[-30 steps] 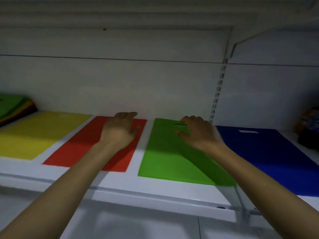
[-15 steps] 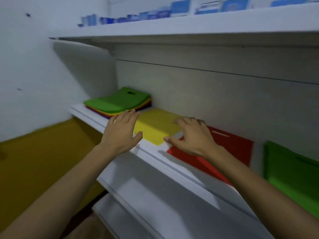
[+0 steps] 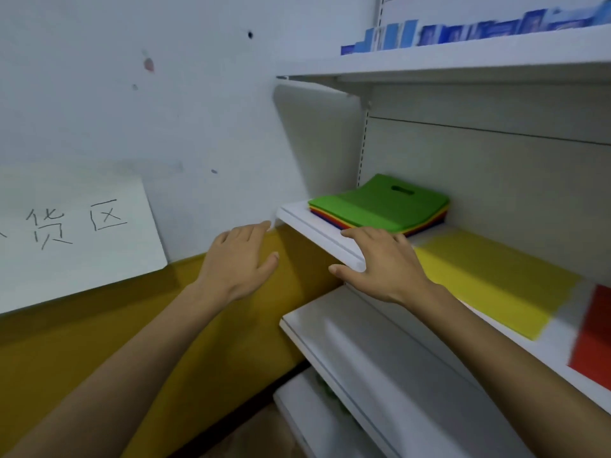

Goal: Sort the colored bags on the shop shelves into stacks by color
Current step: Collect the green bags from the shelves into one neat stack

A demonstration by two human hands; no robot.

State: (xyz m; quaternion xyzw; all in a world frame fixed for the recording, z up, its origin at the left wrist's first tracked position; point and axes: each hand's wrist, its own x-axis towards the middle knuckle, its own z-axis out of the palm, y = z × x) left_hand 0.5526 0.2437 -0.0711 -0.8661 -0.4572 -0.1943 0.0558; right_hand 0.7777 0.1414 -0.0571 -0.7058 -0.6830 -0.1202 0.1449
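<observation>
Two empty hands, fingers extended: the left hand (image 3: pixel 236 262) hovers past the end of the shelf (image 3: pixel 314 223); the right hand (image 3: pixel 385 262), over the shelf's front edge, is nearer the mixed stack of bags (image 3: pixel 380 206), which lies just beyond its fingertips, long axis along the shelf. Half a second earlier both hands were further right, by the yellow bag (image 3: pixel 489 276).

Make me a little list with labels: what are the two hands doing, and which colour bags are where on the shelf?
Mixed pile: green bag on top; yellow, red and darker edges peeking out below
Yellow bag: flat on the shelf, right of the pile
Red bag: flat, further right, cut off by the picture
Left hand: open, empty, in the air off the shelf's end
Right hand: open, empty, over the shelf's front edge, fingertips by the pile
Top shelf: blue boxes, blurred
</observation>
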